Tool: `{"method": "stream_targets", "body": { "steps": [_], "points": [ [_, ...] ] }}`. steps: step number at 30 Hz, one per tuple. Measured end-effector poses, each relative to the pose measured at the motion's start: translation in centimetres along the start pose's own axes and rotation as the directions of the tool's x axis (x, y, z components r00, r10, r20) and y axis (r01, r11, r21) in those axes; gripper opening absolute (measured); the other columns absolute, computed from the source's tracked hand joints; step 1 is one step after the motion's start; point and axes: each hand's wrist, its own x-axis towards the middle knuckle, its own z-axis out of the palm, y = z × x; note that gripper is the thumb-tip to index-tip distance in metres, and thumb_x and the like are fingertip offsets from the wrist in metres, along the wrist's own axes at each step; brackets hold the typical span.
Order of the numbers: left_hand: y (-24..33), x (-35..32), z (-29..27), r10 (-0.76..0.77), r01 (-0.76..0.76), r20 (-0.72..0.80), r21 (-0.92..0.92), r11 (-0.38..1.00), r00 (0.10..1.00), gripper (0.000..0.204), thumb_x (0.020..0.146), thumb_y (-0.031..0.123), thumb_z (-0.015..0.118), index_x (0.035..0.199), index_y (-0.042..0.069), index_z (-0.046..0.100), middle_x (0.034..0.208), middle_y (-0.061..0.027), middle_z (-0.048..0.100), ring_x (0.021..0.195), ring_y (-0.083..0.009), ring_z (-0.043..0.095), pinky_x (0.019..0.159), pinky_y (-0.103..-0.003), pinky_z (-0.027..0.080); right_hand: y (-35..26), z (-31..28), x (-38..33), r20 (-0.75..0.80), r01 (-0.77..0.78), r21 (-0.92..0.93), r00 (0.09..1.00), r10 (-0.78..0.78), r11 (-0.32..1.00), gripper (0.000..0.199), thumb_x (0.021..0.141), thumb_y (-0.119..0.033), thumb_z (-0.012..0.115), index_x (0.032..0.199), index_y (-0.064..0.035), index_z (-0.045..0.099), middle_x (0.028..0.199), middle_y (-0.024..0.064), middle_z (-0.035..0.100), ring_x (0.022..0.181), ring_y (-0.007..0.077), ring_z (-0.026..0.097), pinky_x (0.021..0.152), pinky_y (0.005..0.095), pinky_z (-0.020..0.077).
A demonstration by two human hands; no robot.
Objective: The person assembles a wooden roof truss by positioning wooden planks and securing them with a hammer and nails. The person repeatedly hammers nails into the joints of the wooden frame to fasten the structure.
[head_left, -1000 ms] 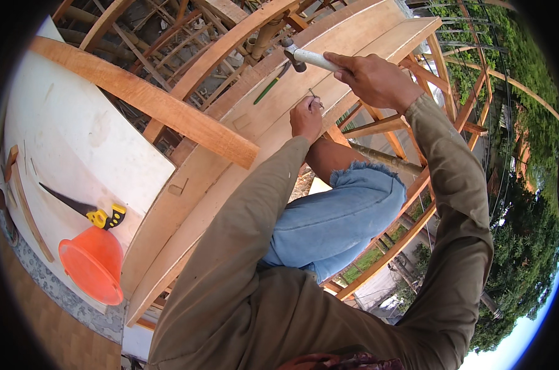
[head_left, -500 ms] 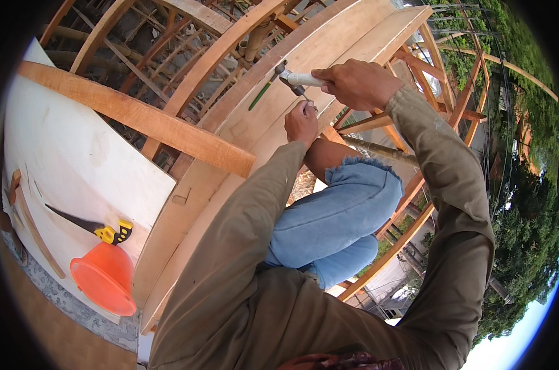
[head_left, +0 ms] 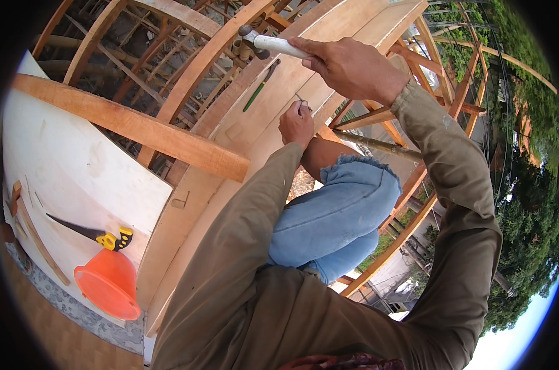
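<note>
My right hand (head_left: 358, 69) grips a hammer (head_left: 279, 45) by its white handle. The dark hammer head hangs up and left, apart from the wood. Lower down, my left hand (head_left: 297, 125) rests on a long wooden board (head_left: 235, 143) with its fingers pinched around a thin nail (head_left: 300, 97), whose tip end is hard to make out. Left of that hand, a slim green and dark tool (head_left: 260, 89) lies on the board. My bent knee in blue jeans (head_left: 332, 206) is just below the left hand.
A wooden beam (head_left: 131, 120) crosses at the left above a white panel (head_left: 63, 148). On the panel lie a yellow-and-black handsaw (head_left: 91, 233), an orange bucket (head_left: 108, 283) and a wood strip (head_left: 40, 240). Timber framing (head_left: 193, 80) with gaps stands beyond; another open frame (head_left: 437, 61) is at the right.
The hammer head has lifted away from the nail, up and to the left, as my right hand tilted back. My left hand stays at nearly the same spot on the board.
</note>
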Motion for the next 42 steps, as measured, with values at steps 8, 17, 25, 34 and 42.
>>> {"method": "stream_targets", "body": {
  "steps": [8, 17, 25, 34, 42],
  "points": [
    [0.3, -0.2, 0.0, 0.016, -0.015, -0.060, 0.013, 1.000, 0.998, 0.032, 0.097, 0.030, 0.055, 0.090, 0.003, 0.072, 0.085, -0.0175, 0.074, 0.085, -0.0410, 0.070, 0.080, -0.049, 0.053, -0.2, 1.6, -0.2, 0.130, 0.092, -0.109, 0.988, -0.078, 0.990, 0.045, 0.108, -0.031, 0.051, 0.152, -0.0213, 0.050, 0.088, 0.0183, 0.072, 0.081, 0.0354, 0.070, 0.071, 0.0504, 0.0545],
    [0.3, -0.3, 0.1, 0.034, -0.031, -0.070, 0.048, 0.998, 0.997, 0.032, 0.096, 0.029, 0.055, 0.089, 0.004, 0.072, 0.085, -0.0185, 0.073, 0.086, -0.0431, 0.069, 0.080, -0.051, 0.052, -0.4, 1.3, -0.2, 0.256, 0.071, -0.169, 0.966, -0.025, 0.983, 0.048, 0.106, -0.030, 0.053, 0.153, -0.0195, 0.049, 0.084, 0.0186, 0.070, 0.078, 0.0365, 0.071, 0.071, 0.0491, 0.0555],
    [0.2, -0.2, 0.4, 0.046, -0.043, -0.088, 0.038, 0.998, 0.995, 0.031, 0.095, 0.029, 0.056, 0.088, 0.003, 0.073, 0.084, -0.0196, 0.073, 0.084, -0.0432, 0.070, 0.079, -0.051, 0.053, 1.3, 2.5, 0.1, 0.064, -0.018, 0.073, 0.998, 0.013, 0.997, 0.046, 0.107, -0.032, 0.052, 0.151, -0.0201, 0.050, 0.084, 0.0182, 0.070, 0.077, 0.0380, 0.069, 0.071, 0.0518, 0.0533],
    [0.5, -0.8, -0.3, 0.220, -0.233, -0.262, -0.020, 0.972, 0.940, 0.024, 0.093, 0.021, 0.066, 0.087, -0.002, 0.071, 0.084, -0.0195, 0.072, 0.081, -0.0371, 0.070, 0.073, -0.051, 0.052, 1.4, 2.8, -4.6, -0.173, -0.087, 0.151, 0.979, 0.113, 0.985, 0.045, 0.106, -0.035, 0.055, 0.149, -0.0221, 0.055, 0.076, 0.0176, 0.066, 0.075, 0.0339, 0.069, 0.067, 0.0494, 0.0499],
    [-1.5, -7.3, 2.5, -0.158, 0.259, 0.361, -0.250, 0.933, 0.919, 0.033, 0.091, 0.023, 0.074, 0.107, -0.006, 0.068, 0.094, -0.0089, 0.070, 0.079, -0.0143, 0.065, 0.071, -0.033, 0.054, 1.4, 5.9, -11.7, -0.480, 0.001, 0.549, 0.819, 0.314, 0.836, 0.050, 0.106, -0.035, 0.058, 0.152, -0.0185, 0.052, 0.086, 0.0097, 0.066, 0.072, 0.0143, 0.059, 0.067, 0.0345, 0.0507]
  ]
}}
